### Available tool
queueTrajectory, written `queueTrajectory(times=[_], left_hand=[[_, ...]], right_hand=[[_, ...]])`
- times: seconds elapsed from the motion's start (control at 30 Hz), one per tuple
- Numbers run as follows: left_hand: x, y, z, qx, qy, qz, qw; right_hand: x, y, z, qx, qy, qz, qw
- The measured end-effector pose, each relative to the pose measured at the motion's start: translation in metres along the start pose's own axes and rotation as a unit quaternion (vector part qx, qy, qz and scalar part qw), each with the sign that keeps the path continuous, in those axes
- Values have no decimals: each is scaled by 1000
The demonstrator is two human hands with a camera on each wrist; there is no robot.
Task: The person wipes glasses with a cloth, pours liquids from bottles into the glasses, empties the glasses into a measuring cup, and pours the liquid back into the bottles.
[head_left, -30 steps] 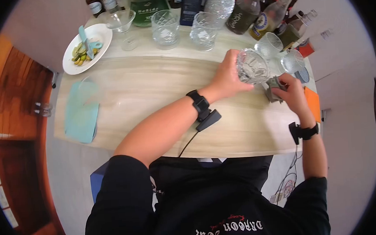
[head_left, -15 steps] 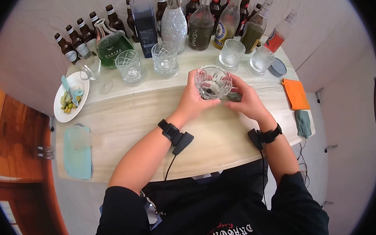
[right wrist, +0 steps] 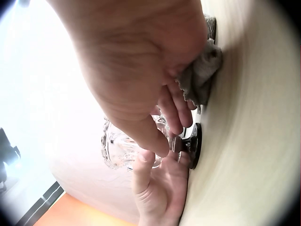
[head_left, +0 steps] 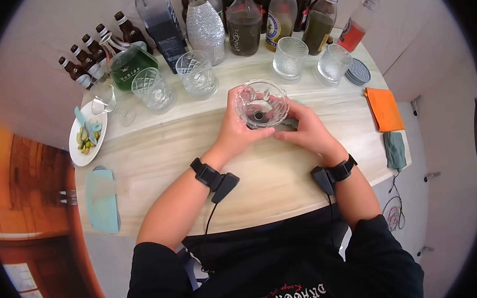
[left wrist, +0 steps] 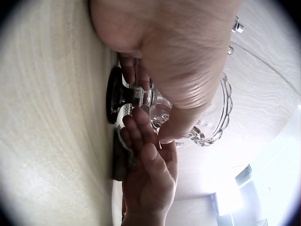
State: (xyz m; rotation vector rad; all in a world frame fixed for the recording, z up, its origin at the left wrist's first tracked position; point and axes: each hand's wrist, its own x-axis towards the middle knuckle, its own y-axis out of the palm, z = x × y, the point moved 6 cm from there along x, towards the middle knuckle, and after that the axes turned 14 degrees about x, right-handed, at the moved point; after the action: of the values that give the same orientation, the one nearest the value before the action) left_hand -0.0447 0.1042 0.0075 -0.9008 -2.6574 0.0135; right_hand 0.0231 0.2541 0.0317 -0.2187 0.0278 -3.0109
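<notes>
A clear footed glass bowl [head_left: 261, 103] with a scalloped rim stands upright between the two hands in the head view. My left hand [head_left: 230, 127] grips its bowl from the left side. From the right, my right hand [head_left: 309, 131] reaches round the lower bowl and stem, with a grey cloth [right wrist: 201, 75] tucked under its palm and lower fingers. Below the stem, the foot [left wrist: 113, 95] looks dark and sits right at the tabletop in the left wrist view. Part of the cloth is hidden behind the fingers.
Cut-glass tumblers [head_left: 196, 75] and textured glasses [head_left: 290, 61] stand behind the hands, before a row of bottles [head_left: 206, 31]. Left are a plate [head_left: 74, 141] of cut fruit and a pale blue mat [head_left: 101, 204]. Right are coasters [head_left: 358, 71], an orange cloth [head_left: 384, 110] and a green cloth [head_left: 395, 149].
My right hand has brought the grey cloth from the table's right side to the glass. The left hand has carried the glass toward the table's middle. The head view has shifted.
</notes>
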Motion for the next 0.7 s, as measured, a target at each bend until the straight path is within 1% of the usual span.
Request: queueTrajectory(times=[0.07,0.27,0.33,0.7], left_hand=[[0,0,-1,5,3,-1,1000],[-1,0,0,5,-7,0,1000],[-2,0,1,-12,-36,6,999],[-3,-1,1,-11,-31,6,999]], right_hand=[[0,1,1,-26,-26,13,999],[-1,0,0,-36,-52,5,998],[-1,-1,-2,-44,-51,1,998],[-2,1,3,-54,-41,0,998]])
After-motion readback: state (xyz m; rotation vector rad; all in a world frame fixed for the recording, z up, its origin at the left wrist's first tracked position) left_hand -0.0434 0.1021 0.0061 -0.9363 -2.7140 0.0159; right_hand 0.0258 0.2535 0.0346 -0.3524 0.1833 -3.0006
